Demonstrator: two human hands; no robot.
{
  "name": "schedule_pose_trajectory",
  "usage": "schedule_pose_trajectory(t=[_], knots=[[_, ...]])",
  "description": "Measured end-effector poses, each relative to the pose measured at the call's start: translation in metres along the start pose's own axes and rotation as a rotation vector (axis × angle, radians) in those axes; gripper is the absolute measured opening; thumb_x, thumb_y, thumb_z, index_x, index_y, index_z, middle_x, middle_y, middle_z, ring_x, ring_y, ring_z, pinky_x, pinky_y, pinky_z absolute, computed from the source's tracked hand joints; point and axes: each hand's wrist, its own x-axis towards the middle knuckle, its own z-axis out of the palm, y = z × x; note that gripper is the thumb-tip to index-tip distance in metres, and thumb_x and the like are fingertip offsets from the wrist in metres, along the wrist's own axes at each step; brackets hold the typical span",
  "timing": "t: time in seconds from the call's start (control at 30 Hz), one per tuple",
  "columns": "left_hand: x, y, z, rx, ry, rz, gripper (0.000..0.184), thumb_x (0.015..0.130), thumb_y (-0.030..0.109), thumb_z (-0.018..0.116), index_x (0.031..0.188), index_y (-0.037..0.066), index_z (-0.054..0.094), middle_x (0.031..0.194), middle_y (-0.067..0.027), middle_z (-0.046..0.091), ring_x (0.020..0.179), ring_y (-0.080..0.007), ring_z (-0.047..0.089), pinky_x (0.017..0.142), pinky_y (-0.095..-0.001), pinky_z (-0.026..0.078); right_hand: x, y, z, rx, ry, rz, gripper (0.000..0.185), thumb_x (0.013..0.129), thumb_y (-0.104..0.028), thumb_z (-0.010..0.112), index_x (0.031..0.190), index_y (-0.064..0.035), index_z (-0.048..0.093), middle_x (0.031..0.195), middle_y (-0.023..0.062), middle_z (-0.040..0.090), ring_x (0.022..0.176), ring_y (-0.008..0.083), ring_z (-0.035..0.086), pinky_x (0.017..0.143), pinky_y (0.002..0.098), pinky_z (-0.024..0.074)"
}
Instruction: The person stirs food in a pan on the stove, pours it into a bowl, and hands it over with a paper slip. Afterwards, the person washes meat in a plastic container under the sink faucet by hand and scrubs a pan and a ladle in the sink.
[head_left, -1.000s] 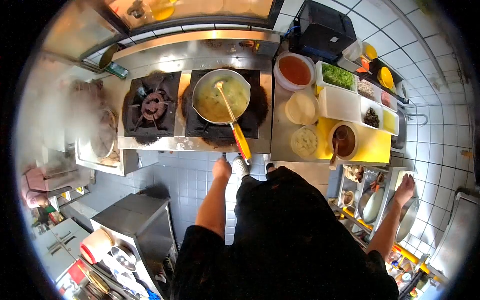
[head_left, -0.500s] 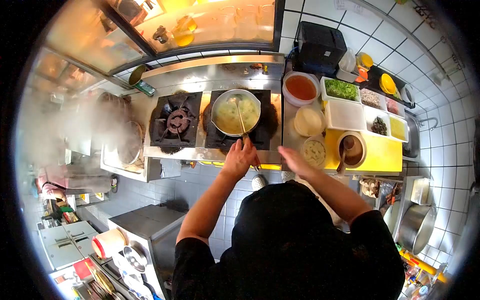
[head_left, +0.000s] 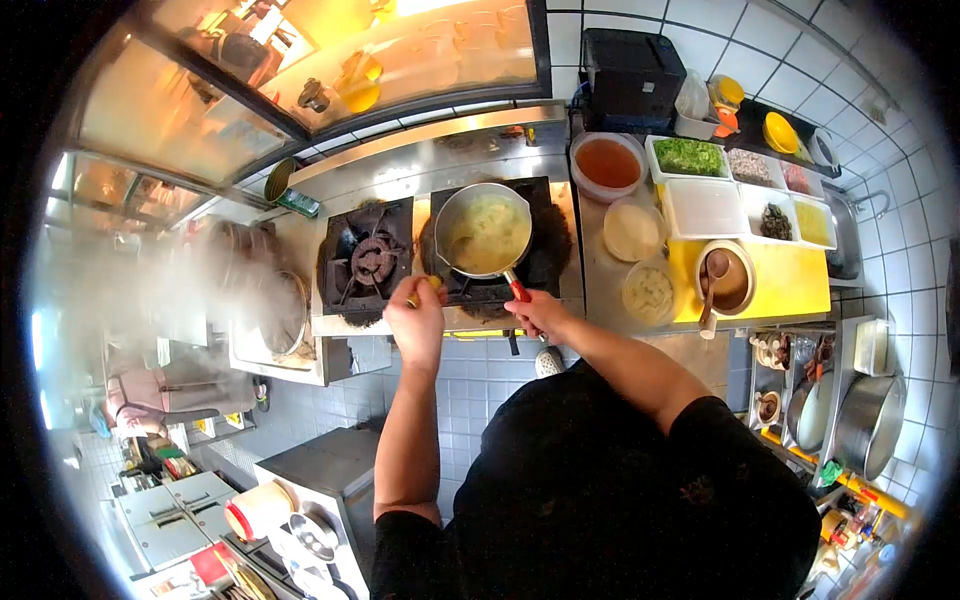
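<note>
A saucepan (head_left: 485,228) with a pale, yellowish-green soup sits on the right burner. Its red handle (head_left: 517,287) points toward me, and my right hand (head_left: 543,313) is wrapped around it. At the pan's near left side, my left hand (head_left: 414,314) is closed on the wooden handle of a ladle (head_left: 462,244). The ladle's bowl lies in the soup, against the left inner wall. Steam and liquid hide part of the ladle.
To the left is a bare burner (head_left: 374,260), with a steaming pot (head_left: 287,312) beyond it. On the right stand a tub of reddish liquid (head_left: 608,165), ingredient containers (head_left: 705,210), and a brown pot with a ladle (head_left: 735,280) on a yellow board (head_left: 795,285).
My right hand has come from beside the stove onto the pan handle. My left hand has moved left, swinging the ladle handle from the near right to the near left. The view has shifted slightly.
</note>
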Motion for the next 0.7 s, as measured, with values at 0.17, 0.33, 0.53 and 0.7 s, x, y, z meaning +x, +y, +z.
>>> schedule_pose_trajectory(t=[0.17, 0.33, 0.53, 0.7], knots=[[0.036, -0.022, 0.018, -0.325, 0.039, -0.082, 0.023, 0.099, 0.010, 0.056, 0.106, -0.010, 0.066, 0.094, -0.0139, 0.069, 0.079, -0.0202, 0.071, 0.073, -0.0274, 0.059, -0.011, -0.001, -0.009, -0.076, -0.036, -0.019, 0.021, 0.093, -0.018, 0.067, 0.092, -0.0121, 0.047, 0.063, -0.0021, 0.043, 0.046, 0.0078, 0.039, 0.039, 0.0257, 0.0308], [0.034, -0.030, 0.033, -0.521, -0.149, -0.245, 0.024, 0.099, 0.009, 0.057, 0.107, -0.012, 0.065, 0.102, -0.0176, 0.067, 0.082, -0.0242, 0.072, 0.076, -0.0322, 0.060, -0.028, 0.007, -0.010, -0.080, 0.068, -0.031, 0.021, 0.093, -0.019, 0.067, 0.091, -0.0102, 0.048, 0.062, -0.0012, 0.044, 0.044, 0.0091, 0.039, 0.037, 0.0272, 0.0311], [-0.003, 0.061, 0.023, -0.311, -0.419, -0.094, 0.021, 0.098, 0.003, 0.054, 0.105, -0.013, 0.065, 0.093, -0.0208, 0.069, 0.079, -0.0286, 0.073, 0.073, -0.0348, 0.062, -0.070, -0.002, -0.017, 0.011, 0.195, -0.165, 0.018, 0.092, -0.017, 0.064, 0.090, -0.0090, 0.048, 0.060, 0.0000, 0.045, 0.041, 0.0110, 0.042, 0.036, 0.0291, 0.0317], [-0.018, 0.133, 0.038, -0.208, -0.384, 0.090, 0.019, 0.096, 0.001, 0.054, 0.099, -0.013, 0.067, 0.087, -0.0184, 0.069, 0.071, -0.0247, 0.072, 0.064, -0.0310, 0.061, -0.151, -0.029, -0.025, 0.050, 0.264, -0.250, 0.020, 0.093, -0.017, 0.066, 0.095, -0.0064, 0.048, 0.059, 0.0008, 0.047, 0.040, 0.0102, 0.042, 0.037, 0.0284, 0.0329]])
